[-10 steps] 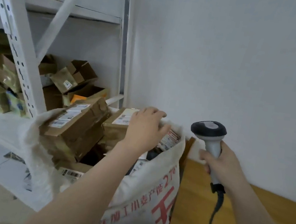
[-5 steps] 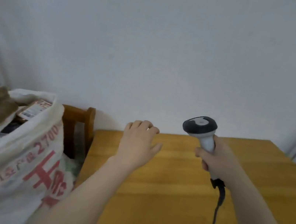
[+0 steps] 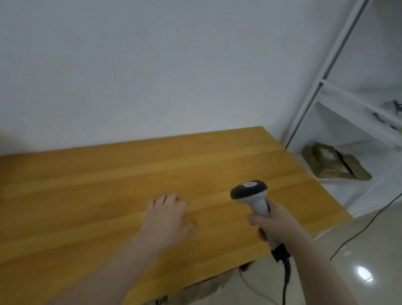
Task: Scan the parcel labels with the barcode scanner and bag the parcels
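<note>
Head view, the turn: the camera has swung to the person's right; the white sack stuffed with parcels, under the left hand a second ago, is out of sight, and a bare wooden tabletop (image 3: 82,199) now fills the picture
Head view, left hand: the left hand (image 3: 167,219) has let go of the sack's contents and now hangs palm down over the middle of the tabletop, fingers loosely spread and holding nothing; whether it touches the wood cannot be told
Head view, right hand: the right hand (image 3: 274,226) grips the handle of the barcode scanner (image 3: 249,195) as it did before, fingers wrapped round it, the dark head pointing up and away from the person
Head view, cable: a black cable (image 3: 285,284) drops from the scanner's base below the right hand and loops on the floor
Head view, next parcels: beyond the right hand, past the far corner of the tabletop, a few brown cardboard parcels (image 3: 335,163) lie on the low shelf of a white metal rack (image 3: 321,84)
Meaning for the task: one parcel seems to be bagged, and the free left hand looks to be on its way to fetch the next; none is within reach on the tabletop, so the shelf beyond the right hand is the likely source, and the scanner is ready in the grip
</note>
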